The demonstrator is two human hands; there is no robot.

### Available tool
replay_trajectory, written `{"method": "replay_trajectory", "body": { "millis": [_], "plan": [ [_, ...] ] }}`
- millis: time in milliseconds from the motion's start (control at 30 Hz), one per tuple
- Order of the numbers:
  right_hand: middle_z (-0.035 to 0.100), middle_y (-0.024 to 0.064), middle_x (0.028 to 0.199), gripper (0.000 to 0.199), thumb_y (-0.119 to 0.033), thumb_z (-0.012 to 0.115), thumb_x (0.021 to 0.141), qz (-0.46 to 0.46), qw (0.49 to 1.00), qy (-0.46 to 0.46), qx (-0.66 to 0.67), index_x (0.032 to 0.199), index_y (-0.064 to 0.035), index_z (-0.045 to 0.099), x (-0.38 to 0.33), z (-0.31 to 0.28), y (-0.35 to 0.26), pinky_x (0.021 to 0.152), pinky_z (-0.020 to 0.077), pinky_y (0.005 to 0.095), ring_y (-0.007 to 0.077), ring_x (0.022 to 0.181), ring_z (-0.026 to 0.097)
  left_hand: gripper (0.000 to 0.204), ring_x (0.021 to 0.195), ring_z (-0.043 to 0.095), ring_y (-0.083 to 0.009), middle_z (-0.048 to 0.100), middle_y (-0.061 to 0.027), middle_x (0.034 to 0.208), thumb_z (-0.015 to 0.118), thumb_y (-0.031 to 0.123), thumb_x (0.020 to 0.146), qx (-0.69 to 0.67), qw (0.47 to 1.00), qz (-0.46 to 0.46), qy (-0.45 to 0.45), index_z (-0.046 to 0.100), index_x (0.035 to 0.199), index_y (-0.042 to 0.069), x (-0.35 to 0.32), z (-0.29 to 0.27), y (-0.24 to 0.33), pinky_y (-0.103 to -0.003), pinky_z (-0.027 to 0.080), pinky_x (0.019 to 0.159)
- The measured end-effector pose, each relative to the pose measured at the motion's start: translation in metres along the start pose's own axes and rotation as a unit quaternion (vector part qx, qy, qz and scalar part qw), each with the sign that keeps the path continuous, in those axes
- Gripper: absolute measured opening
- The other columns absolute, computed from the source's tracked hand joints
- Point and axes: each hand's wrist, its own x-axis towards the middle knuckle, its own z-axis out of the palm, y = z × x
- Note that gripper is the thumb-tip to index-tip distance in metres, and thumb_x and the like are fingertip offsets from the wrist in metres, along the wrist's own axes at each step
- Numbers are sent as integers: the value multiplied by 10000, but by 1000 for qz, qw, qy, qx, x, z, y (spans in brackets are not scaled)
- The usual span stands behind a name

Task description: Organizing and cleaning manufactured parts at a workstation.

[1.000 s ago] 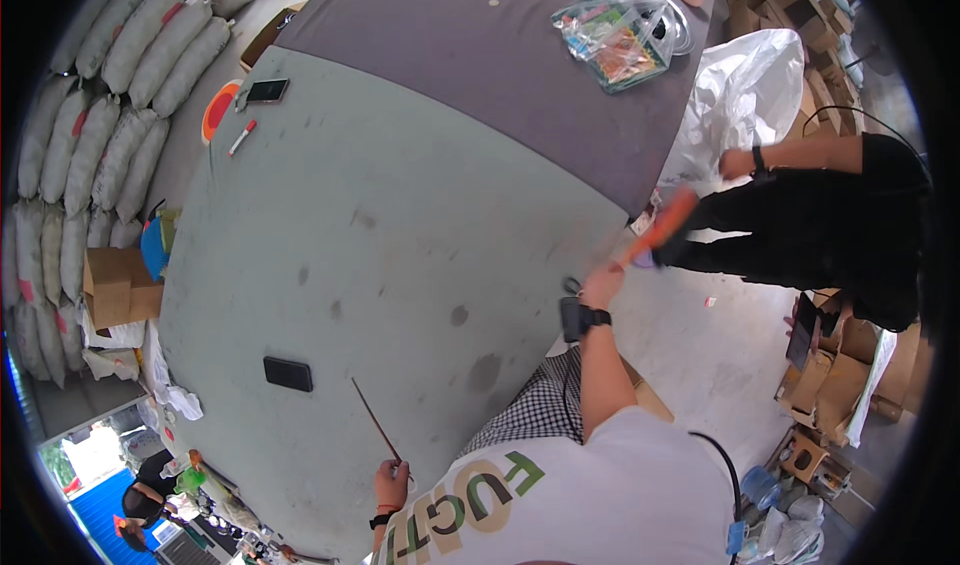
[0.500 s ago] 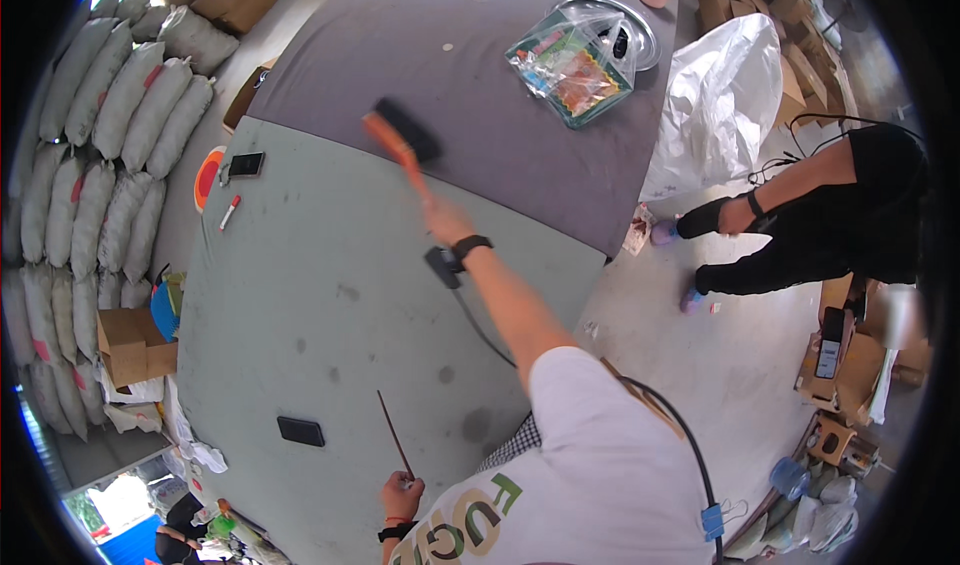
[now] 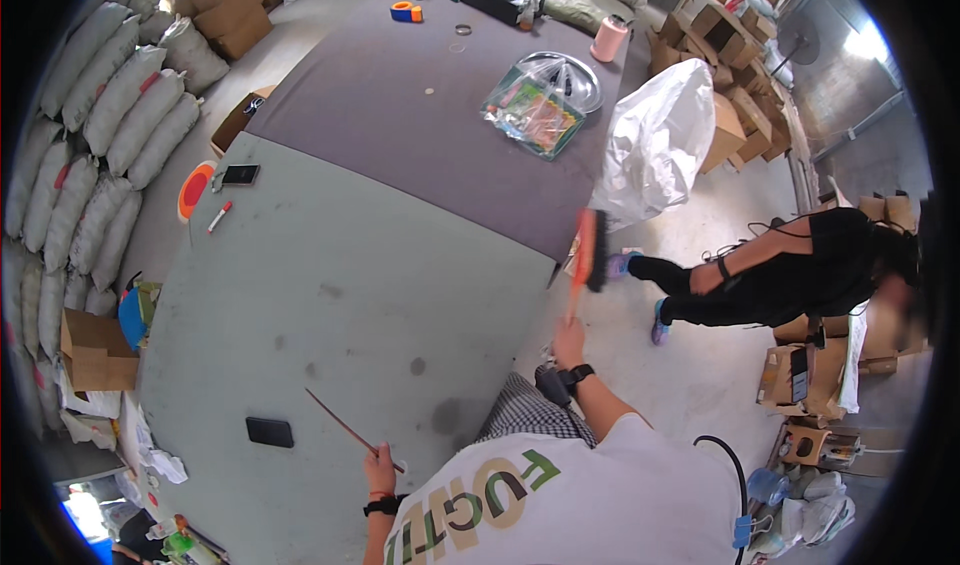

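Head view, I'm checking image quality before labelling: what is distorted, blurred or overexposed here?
Head view: fisheye bends the table edges toward a black round rim; the brush in the right hand looks slightly motion-smeared, while the thin stick in the left hand is sharp; the white plastic bag is bright, near washed out; daylight flares at the top corners.

One worktop [image 3: 330, 295] in two parts, grey-green and dark purple; one orange-handled brush [image 3: 588, 255]; one thin stick [image 3: 345, 427]; two dark phones on the worktop, one black phone [image 3: 270, 432] near the stick and one phone [image 3: 241, 174] at the left edge; one red-and-white marker [image 3: 219, 216]; one round metal tray [image 3: 563, 77]; one clear bag of colourful packets [image 3: 533, 113]; one pink cup [image 3: 608, 39]; one roll of orange tape [image 3: 405, 11]; one white plastic sack [image 3: 665, 140]; two persons' worth of hands, one other person [image 3: 790, 280] crouching.
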Motion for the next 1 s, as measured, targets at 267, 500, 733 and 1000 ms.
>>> {"method": "replay_trajectory", "body": {
  "millis": [267,500,733,1000],
  "plan": [
    [592,204,868,334,-310,479,844,-371,894,-212,-137,1004,-20,516,17,38,-40,710,431,453,394,821,549,301,451,399,-72,407,21,526,476,254,882,-147,989,-4,3,466,660,50,-3,51,102,-235,329,408],
    [586,138,1009,335,-279,479,831,-338,773,-452,-291,1105,-91,514,137,70,-103,783,439,435,332,919,544,292,439,407,-83,404,14,542,465,262,877,-167,976,-111,83,445,669,59,14,126,152,-230,338,402],
    [569,192,844,313,-262,489,852,-76,979,103,161,897,48,494,428,34,-190,700,425,392,318,788,554,299,430,437,-92,540,-50,593,446,280,882,-105,971,-185,108,522,735,31,32,220,262,-241,348,395],
    [595,116,697,242,-172,541,824,219,894,-199,337,922,45,578,642,38,-207,613,491,266,195,608,587,281,417,412,-77,476,-7,556,513,286,867,-170,959,-198,111,546,749,33,74,295,385,-212,326,383]
  ]
}}
